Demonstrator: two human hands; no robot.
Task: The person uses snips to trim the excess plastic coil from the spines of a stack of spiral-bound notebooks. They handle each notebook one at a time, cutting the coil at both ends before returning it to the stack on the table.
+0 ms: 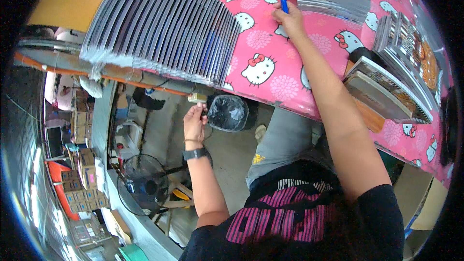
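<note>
Holding a blue pen (pixel 284 4) upright in my right hand (pixel 289 19), fingers closed round it, tip near the far grey stack (pixel 333 0) on the pink table (pixel 270 67). My left hand (pixel 195 120) pinches a small tan block (pixel 197 97) at the near edge; steady grip advised.

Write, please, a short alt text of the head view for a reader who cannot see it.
Seen from above, a person's right hand holds a blue pen over a pink cartoon-cat tablecloth. The left hand pinches a small pale block below the table edge. A fanned row of grey booklets lies to the left.
</note>
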